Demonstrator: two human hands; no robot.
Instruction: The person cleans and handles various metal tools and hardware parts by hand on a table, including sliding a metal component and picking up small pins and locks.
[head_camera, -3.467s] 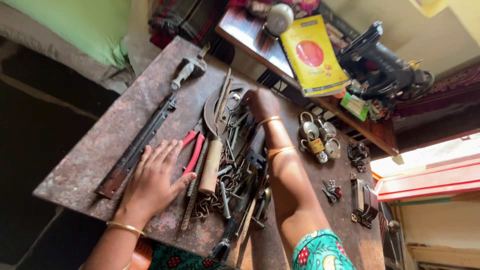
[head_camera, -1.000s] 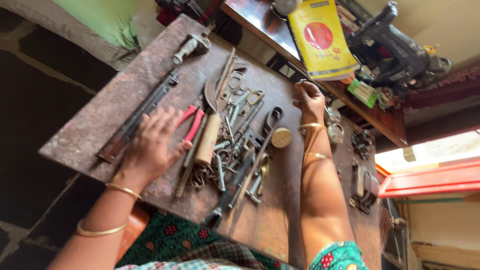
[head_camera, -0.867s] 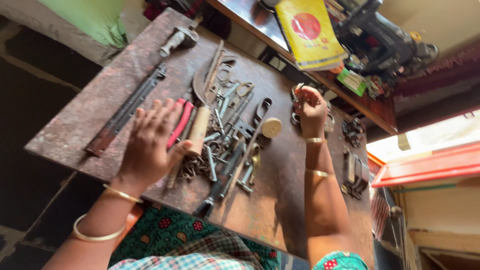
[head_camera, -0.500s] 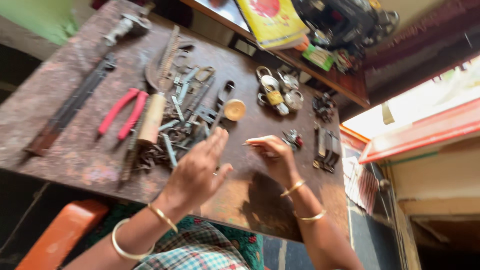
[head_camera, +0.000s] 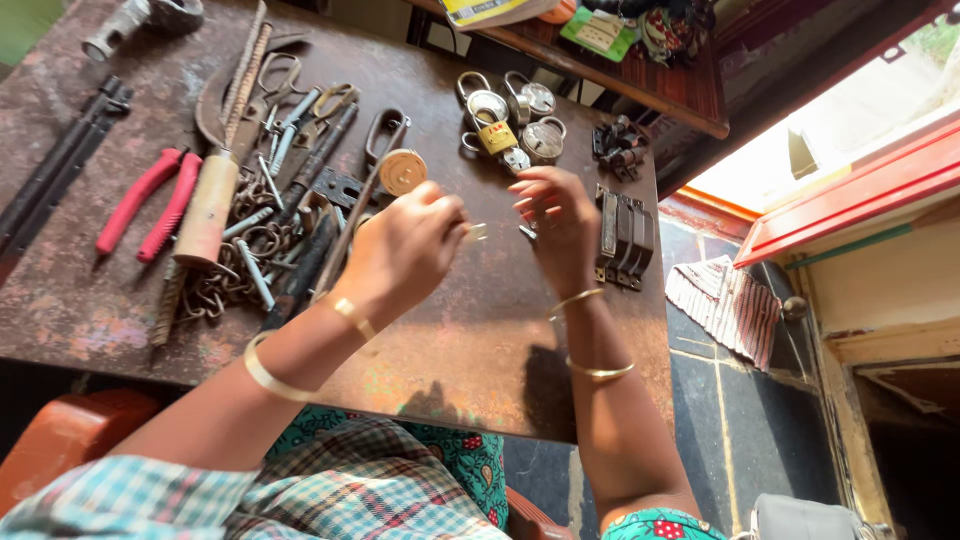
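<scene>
The left hand (head_camera: 405, 250) pinches a small pale metal piece (head_camera: 477, 232) between thumb and fingertips; it juts out toward the right hand, its long axis roughly level across the table, though it is too small and blurred to say what it is. The right hand (head_camera: 558, 222) hovers just beside it with fingers curled and loosely spread; whether they grip anything I cannot tell. Both hands hang over the middle of the table (head_camera: 480, 340), a dark, rust-mottled metal top.

Just beyond the fingers lies a cluster of padlocks (head_camera: 505, 125), brassy and steel, shackles looped. To the right of the right hand sit dark metal brackets (head_camera: 625, 235) stacked side by side, partly hidden by the fingers. Left of the left hand is a round brass disc (head_camera: 403, 171), then a tangled pile of rusty chain (head_camera: 225, 290), scissors and rods. A file with a pale wooden handle (head_camera: 207, 208) lies lengthwise, beside red-handled pliers (head_camera: 148, 200). A long dark wrench (head_camera: 55, 170) lies near the left edge.
</scene>
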